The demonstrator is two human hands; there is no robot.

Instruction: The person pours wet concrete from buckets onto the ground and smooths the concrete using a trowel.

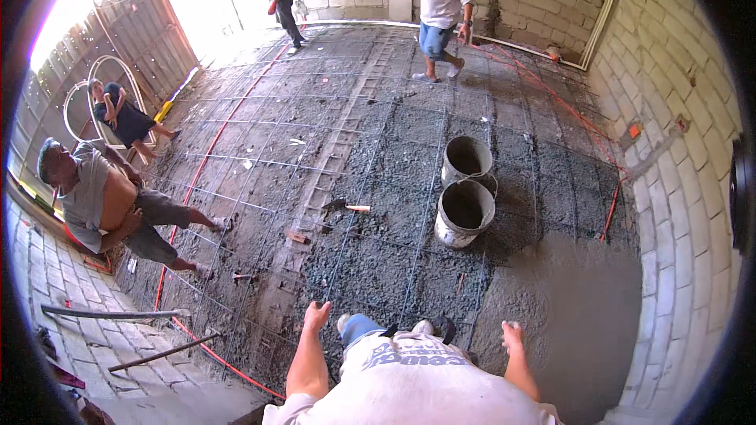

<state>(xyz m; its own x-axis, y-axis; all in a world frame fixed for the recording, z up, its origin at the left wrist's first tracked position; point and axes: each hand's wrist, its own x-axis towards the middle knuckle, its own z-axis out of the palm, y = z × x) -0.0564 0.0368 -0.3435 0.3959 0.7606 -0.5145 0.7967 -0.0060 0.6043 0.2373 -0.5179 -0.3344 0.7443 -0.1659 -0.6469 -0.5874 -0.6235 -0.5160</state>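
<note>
My left hand (316, 316) hangs at the lower middle, beside my body, its fingers curled with nothing visible in them, over rebar and grey gravel (358, 271). My right hand (512, 334) hangs near wet, smoothed concrete (583, 307), fingers loosely bent and apart, holding nothing. Ahead of me two grey buckets (465, 228) (467, 149) stand close together on the gravel. Left of them lies a trowel (354, 208) with a pale handle. A small reddish block (298, 238) lies nearby.
Two people (276, 0) (437, 8) stand at the back, another (110, 193) at left, and one sits on a chair (114, 110). Orange tubing (616, 205) runs over the rebar grid. Bars (126, 313) stick out at lower left; block walls (669, 212) border the floor.
</note>
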